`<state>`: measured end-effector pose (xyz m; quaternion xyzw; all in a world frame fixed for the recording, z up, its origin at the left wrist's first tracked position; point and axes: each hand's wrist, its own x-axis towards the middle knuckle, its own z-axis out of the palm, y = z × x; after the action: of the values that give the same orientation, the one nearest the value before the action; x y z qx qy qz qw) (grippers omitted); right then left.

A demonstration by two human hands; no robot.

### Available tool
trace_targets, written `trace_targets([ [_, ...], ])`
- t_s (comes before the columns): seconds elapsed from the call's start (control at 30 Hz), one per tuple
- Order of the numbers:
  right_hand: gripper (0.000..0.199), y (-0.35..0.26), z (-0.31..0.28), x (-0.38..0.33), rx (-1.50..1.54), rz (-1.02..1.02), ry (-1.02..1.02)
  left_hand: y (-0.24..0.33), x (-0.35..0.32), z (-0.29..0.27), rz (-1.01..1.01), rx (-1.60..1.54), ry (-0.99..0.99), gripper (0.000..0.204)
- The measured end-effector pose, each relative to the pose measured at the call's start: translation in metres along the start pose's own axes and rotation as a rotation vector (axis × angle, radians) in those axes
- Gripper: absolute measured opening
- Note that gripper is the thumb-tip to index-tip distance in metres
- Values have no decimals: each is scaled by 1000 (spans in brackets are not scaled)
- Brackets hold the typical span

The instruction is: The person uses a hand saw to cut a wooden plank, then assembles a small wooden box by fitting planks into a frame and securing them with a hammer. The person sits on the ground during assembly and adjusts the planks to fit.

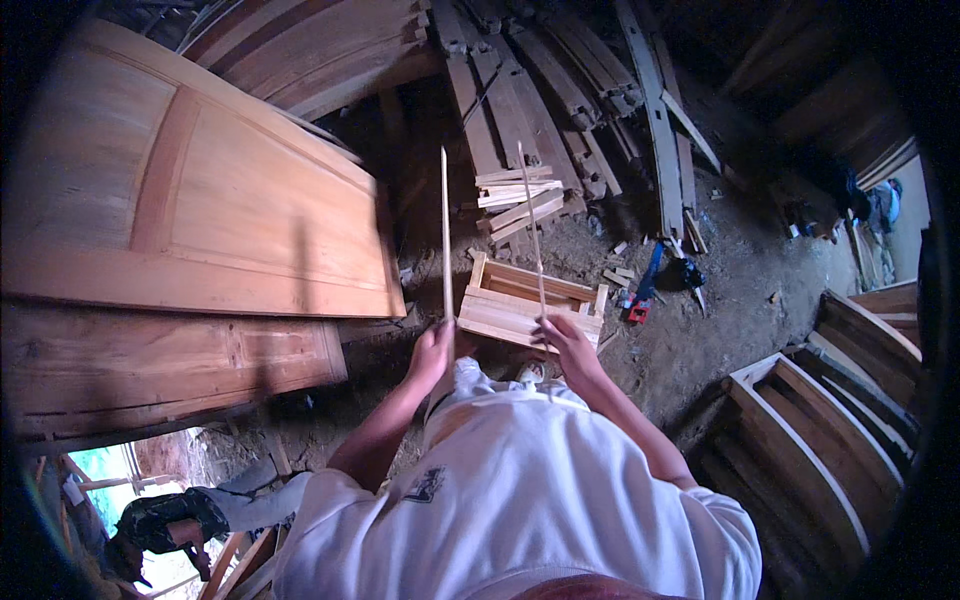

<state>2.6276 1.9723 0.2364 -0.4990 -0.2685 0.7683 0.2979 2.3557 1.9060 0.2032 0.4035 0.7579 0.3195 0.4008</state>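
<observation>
My left hand [433, 352] is closed around the lower end of a thin wooden strip [446, 235] that points up and away from me. A second, slimmer wooden strip [533, 225] rises from my right hand [562, 335], whose fingers are wrapped round it near its lower end. The two strips stand apart, roughly side by side. Just beyond and between my hands, a small open wooden box frame [500, 312] sits low by my feet. The right-hand strip passes in front of it.
Large wooden panels [250, 215] fill the left side. Stacked planks [510, 100] and short offcuts [520, 205] lie ahead. A handsaw [645, 290] rests on the dirt floor near a dark power tool [690, 275]. Wooden frames [800, 440] stand at right. Another person [180, 520] bends over at lower left.
</observation>
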Motion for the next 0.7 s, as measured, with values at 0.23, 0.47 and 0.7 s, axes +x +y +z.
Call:
trace_targets([
  [0.23,31,-23,10,-1,-247,-204,-1,90,13,85,-4,-503,-293,33],
  [0.47,33,-14,-8,-27,-232,-152,28,98,-25,101,-104,-712,-360,31],
  [0.7,31,3,-17,-28,-389,-197,-36,65,-12,96,-56,-751,-410,32],
])
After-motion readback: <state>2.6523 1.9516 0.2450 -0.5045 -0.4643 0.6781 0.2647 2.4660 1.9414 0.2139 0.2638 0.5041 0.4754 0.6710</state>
